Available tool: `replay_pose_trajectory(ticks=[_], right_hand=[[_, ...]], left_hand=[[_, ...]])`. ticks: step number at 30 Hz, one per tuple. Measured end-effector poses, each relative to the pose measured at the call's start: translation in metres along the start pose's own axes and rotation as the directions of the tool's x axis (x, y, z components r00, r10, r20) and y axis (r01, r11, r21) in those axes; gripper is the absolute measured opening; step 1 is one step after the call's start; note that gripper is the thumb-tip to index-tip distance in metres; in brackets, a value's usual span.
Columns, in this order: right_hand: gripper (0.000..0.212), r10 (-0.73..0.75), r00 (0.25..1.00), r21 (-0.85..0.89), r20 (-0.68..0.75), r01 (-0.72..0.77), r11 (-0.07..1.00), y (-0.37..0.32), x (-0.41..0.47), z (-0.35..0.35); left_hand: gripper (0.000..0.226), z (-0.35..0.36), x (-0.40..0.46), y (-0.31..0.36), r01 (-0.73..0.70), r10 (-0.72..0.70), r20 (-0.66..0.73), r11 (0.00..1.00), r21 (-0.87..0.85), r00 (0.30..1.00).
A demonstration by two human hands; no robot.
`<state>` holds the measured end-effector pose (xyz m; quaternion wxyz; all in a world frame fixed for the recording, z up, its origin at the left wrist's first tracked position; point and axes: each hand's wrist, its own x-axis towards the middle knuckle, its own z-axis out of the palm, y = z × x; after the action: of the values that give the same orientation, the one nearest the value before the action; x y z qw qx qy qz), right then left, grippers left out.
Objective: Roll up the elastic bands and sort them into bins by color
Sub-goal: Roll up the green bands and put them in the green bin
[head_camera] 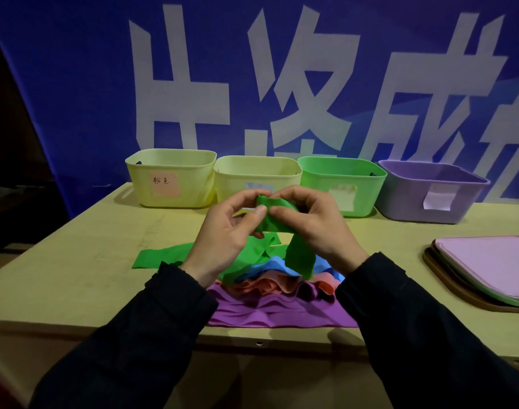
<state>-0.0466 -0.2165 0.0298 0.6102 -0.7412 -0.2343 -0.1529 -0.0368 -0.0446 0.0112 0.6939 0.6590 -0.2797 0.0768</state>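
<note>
My left hand [225,231] and my right hand [317,225] both pinch one end of a green elastic band [299,255], held above the table. Its free length hangs down and trails left across the table. Under it lies a pile of bands: a blue band [278,265], a pink band [270,286] and a purple band [270,312]. Four bins stand in a row at the back: a yellow bin with a pink label [171,178], a second yellow bin [256,175], a green bin [342,184] and a purple bin [429,191].
A stack of flat lids or trays [488,270], pink on top, lies at the table's right edge. A blue banner with large white characters [281,84] hangs behind the bins. The wooden table [75,261] ends close to me.
</note>
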Motion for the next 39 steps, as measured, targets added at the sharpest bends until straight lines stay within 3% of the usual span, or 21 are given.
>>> replay_pose_trajectory(ticks=[6,11,17,22,27,31,36,39], right_hand=[[0.018,0.026,0.999,0.01,0.029,-0.027,1.0,0.004,-0.003,-0.007],[0.013,0.005,1.0,0.015,-0.011,-0.004,1.0,0.01,0.002,-0.004],[0.012,0.017,1.0,0.017,0.025,-0.018,1.0,0.01,-0.001,-0.007],[0.034,0.086,0.996,0.003,0.005,-0.086,0.996,0.014,0.002,-0.009],[0.019,0.082,0.996,-0.046,0.045,-0.08,0.996,0.013,0.0,-0.012],[0.027,0.126,0.991,-0.096,0.051,-0.121,0.988,0.012,-0.001,-0.02],[0.02,0.099,0.994,-0.128,0.037,-0.094,0.987,0.011,-0.002,-0.022],[0.016,0.08,0.997,-0.183,0.016,-0.076,0.98,0.011,-0.002,-0.022]], left_hand=[[0.037,-0.006,0.001,0.0,0.026,-0.028,-0.039,0.998,-0.054,0.999],[0.029,0.002,-0.002,-0.002,0.011,-0.01,0.022,0.999,-0.048,1.0],[0.03,0.001,-0.002,-0.002,-0.009,0.008,-0.024,1.0,-0.029,1.0],[0.033,0.001,-0.004,-0.005,-0.022,0.022,0.002,1.0,-0.013,1.0],[0.027,-0.004,-0.005,-0.004,0.004,-0.004,-0.026,1.0,0.005,1.0],[0.023,-0.01,-0.004,-0.006,0.057,-0.059,-0.037,0.998,-0.041,0.998],[0.033,-0.008,-0.007,-0.003,-0.016,0.017,-0.065,1.0,0.012,0.998],[0.024,-0.007,-0.008,0.0,-0.025,0.024,-0.038,1.0,-0.02,0.999]])
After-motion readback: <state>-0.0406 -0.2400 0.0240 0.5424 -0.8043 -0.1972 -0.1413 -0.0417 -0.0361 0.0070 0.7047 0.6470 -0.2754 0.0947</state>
